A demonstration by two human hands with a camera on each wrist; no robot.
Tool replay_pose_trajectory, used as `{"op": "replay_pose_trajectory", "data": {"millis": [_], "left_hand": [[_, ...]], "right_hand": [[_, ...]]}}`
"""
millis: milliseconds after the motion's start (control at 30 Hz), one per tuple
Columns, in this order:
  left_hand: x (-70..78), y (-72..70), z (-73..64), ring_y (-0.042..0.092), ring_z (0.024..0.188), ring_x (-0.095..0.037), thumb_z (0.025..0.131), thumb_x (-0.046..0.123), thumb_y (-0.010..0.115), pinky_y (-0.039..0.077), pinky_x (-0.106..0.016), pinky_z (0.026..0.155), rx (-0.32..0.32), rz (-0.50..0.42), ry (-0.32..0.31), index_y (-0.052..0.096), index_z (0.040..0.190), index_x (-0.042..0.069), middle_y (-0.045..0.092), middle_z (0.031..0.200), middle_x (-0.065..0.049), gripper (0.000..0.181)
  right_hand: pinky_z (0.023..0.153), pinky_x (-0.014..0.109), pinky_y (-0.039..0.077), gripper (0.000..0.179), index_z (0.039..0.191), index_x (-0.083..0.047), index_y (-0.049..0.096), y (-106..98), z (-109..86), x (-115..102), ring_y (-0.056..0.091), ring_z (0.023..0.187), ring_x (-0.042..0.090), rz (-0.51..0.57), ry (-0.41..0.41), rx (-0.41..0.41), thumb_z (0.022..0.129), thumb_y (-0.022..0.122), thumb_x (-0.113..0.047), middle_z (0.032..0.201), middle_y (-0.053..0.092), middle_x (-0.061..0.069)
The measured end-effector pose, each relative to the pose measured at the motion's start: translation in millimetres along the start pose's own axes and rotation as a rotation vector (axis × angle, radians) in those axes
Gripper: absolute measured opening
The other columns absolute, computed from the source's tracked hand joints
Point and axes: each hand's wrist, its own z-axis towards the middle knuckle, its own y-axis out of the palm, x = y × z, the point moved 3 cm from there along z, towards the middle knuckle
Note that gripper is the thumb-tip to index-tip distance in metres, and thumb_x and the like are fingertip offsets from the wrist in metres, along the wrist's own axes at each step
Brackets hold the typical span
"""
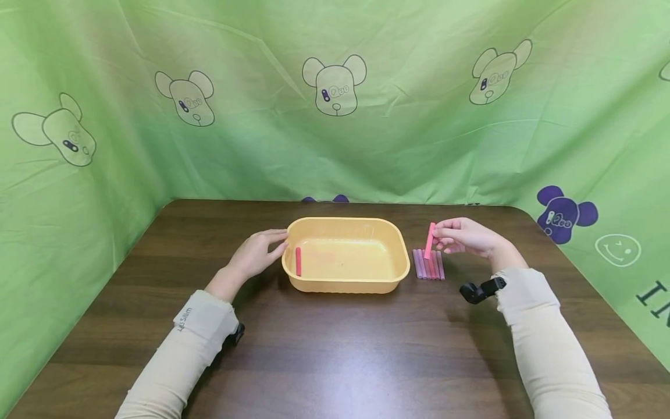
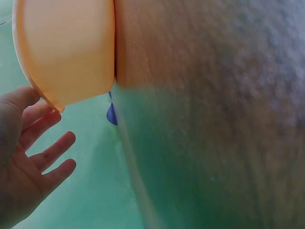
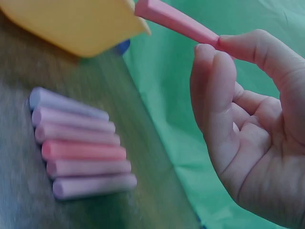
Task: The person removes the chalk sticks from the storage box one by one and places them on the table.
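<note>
My right hand (image 1: 463,235) pinches a bright pink chalk stick (image 1: 430,241) between thumb and fingertips, tilted over a row of chalk. That row (image 1: 419,265) holds several purple and pink sticks, side by side on the table right of a yellow basin (image 1: 342,287). In the right wrist view, the held chalk (image 3: 178,21) points toward the basin. With relaxed fingers, my left hand (image 1: 256,253) touches the basin's left rim; the left wrist view has its thumb and fingertips right at the rim, other fingers spread loosely. Inside the basin, near its left wall, lies one red-pink chalk stick (image 1: 298,262).
The basin stands on a dark brown wooden table (image 1: 335,349). Behind the table and along both sides hangs a green cloth (image 1: 251,151) printed with bear heads. Small black devices (image 1: 478,290) are strapped at the wrists, over light sleeves.
</note>
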Motion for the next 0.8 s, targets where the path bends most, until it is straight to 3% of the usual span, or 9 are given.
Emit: {"op": "replay_pose_trajectory", "data": {"millis": [333, 800], "left_hand": [[1.3, -1.9, -0.2, 0.053, 0.124, -0.028, 0.094, 0.021, 0.054, 0.042, -0.043, 0.105, -0.004, -0.002, -0.003, 0.059, 0.125, 0.004, 0.059, 0.13, -0.012, 0.036], [1.4, -2.5, 0.0, 0.053, 0.123, -0.029, 0.094, 0.02, 0.055, 0.042, -0.044, 0.105, -0.001, -0.001, 0.006, 0.059, 0.125, 0.003, 0.059, 0.13, -0.012, 0.036]], "right_hand": [[0.068, 0.018, 0.056, 0.014, 0.092, -0.018, 0.059, -13.2, -11.8, 22.4, 0.062, 0.074, 0.001, -0.07, 0.062, -0.036, 0.097, 0.047, -0.016, 0.077, 0.064, -0.011], [0.069, 0.016, 0.054, 0.02, 0.093, -0.018, 0.057, -27.9, -19.1, 52.5, 0.061, 0.076, -0.001, -0.005, 0.097, -0.094, 0.1, 0.039, -0.012, 0.083, 0.064, -0.013]]}}
